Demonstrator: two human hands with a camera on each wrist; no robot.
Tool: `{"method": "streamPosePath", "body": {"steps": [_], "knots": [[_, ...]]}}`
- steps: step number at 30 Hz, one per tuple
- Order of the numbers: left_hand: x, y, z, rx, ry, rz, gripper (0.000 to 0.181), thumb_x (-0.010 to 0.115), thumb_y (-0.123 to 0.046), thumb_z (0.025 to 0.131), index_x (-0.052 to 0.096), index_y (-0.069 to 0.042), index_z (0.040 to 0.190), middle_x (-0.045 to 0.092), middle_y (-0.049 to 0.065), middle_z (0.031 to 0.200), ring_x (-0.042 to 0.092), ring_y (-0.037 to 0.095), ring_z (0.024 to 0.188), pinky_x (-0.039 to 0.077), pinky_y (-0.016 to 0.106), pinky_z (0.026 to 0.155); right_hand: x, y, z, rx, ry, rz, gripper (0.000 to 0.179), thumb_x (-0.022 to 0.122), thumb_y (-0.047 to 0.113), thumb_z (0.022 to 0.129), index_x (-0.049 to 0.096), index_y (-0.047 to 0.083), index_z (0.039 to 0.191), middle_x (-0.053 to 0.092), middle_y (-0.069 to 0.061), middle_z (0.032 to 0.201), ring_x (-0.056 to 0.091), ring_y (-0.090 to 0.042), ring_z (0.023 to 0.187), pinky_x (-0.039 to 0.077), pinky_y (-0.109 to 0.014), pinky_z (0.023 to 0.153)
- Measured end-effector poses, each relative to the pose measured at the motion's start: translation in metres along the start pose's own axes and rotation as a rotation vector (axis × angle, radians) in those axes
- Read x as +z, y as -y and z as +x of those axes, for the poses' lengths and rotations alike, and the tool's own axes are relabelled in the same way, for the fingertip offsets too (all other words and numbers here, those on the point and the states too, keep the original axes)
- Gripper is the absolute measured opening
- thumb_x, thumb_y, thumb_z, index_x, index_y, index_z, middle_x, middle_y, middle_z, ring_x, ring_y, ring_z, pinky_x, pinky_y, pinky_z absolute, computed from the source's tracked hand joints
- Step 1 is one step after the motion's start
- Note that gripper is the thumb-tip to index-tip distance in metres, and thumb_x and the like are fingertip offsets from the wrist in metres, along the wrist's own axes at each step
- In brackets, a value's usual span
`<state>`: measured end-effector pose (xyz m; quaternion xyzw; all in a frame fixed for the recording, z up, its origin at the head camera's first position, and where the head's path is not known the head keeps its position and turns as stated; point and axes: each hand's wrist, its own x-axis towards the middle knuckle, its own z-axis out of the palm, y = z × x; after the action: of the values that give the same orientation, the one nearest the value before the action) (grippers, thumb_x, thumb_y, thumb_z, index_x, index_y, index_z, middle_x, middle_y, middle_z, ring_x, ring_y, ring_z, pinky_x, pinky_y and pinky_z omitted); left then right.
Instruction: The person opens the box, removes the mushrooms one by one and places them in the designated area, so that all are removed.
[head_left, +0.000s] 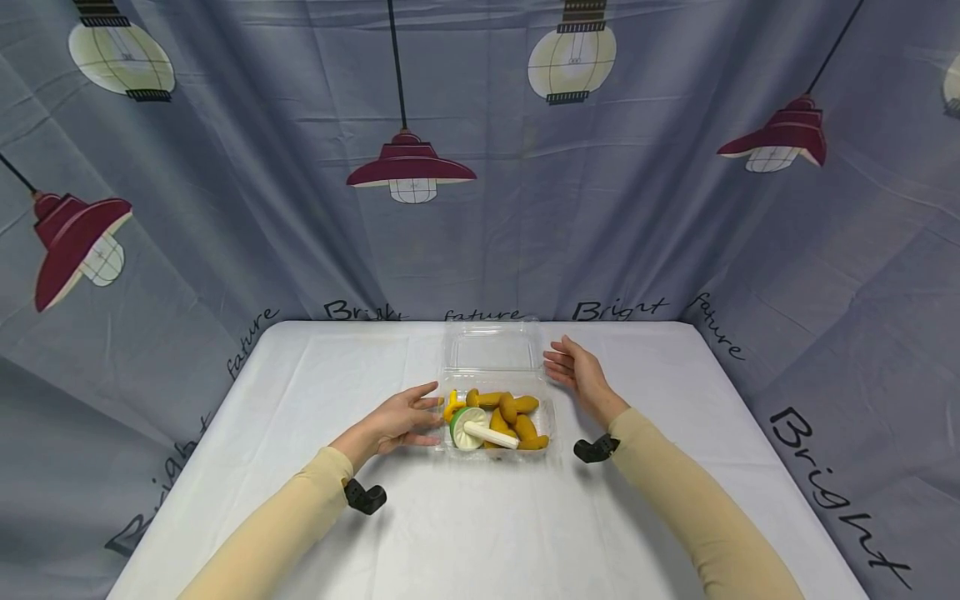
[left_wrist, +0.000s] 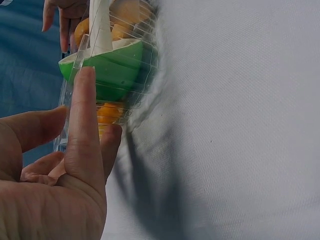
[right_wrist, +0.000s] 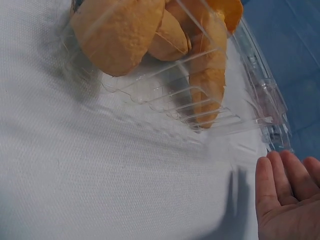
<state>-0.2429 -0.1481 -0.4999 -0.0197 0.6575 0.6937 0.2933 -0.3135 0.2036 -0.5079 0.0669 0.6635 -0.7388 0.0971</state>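
Note:
A clear plastic clamshell box (head_left: 553, 429) sits on the table, its see-through lid (head_left: 492, 350) folded back away from me. Inside lie several brownish-yellow mushroom-shaped pieces (head_left: 525, 427), a small bright yellow piece (head_left: 452, 405) at the left, and a toy mushroom (head_left: 468, 429) with a green cap and white stem on top. My left hand (head_left: 401, 419) is at the box's left side, fingers extended against or very near its wall; exact contact is unclear. Beyond the right side, my right hand (head_left: 581, 372) is held with straight fingers beside the lid, holding nothing.
A white cloth covers the table (head_left: 480, 533). Behind and around it hangs a grey-blue curtain (head_left: 480, 242) printed with lamps and lettering. Each wrist wears a small black camera, one on the left (head_left: 365, 497) and one on the right (head_left: 596, 449).

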Motion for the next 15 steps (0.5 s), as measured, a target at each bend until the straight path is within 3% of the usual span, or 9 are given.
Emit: {"method": "streamPosePath", "body": {"steps": [7,15], "knots": [[-0.0025,0.0009,0.0014,-0.02,0.014,-0.016,0.077,0.06,0.004,0.101,0.02,-0.014,0.165,0.021,0.022,0.166,0.058,0.034,0.128,0.062,0.041,0.087,-0.0037,-0.0016,0.001,0.013,0.04,-0.007,0.071,0.035,0.051,0.11,0.033,-0.002,0.158,0.043,-0.026,0.155,0.046,-0.04,0.14,0.042,-0.05,0.116],[-0.0043,0.0019,0.002,-0.035,0.021,-0.03,0.074,0.059,0.003,0.101,0.026,-0.016,0.164,0.02,0.023,0.166,0.053,0.036,0.133,0.063,0.04,0.084,-0.0069,-0.0011,-0.0002,0.021,0.077,-0.011,0.077,0.035,0.057,0.108,0.03,-0.001,0.159,0.043,-0.024,0.156,0.045,-0.039,0.14,0.041,-0.05,0.116]]}}
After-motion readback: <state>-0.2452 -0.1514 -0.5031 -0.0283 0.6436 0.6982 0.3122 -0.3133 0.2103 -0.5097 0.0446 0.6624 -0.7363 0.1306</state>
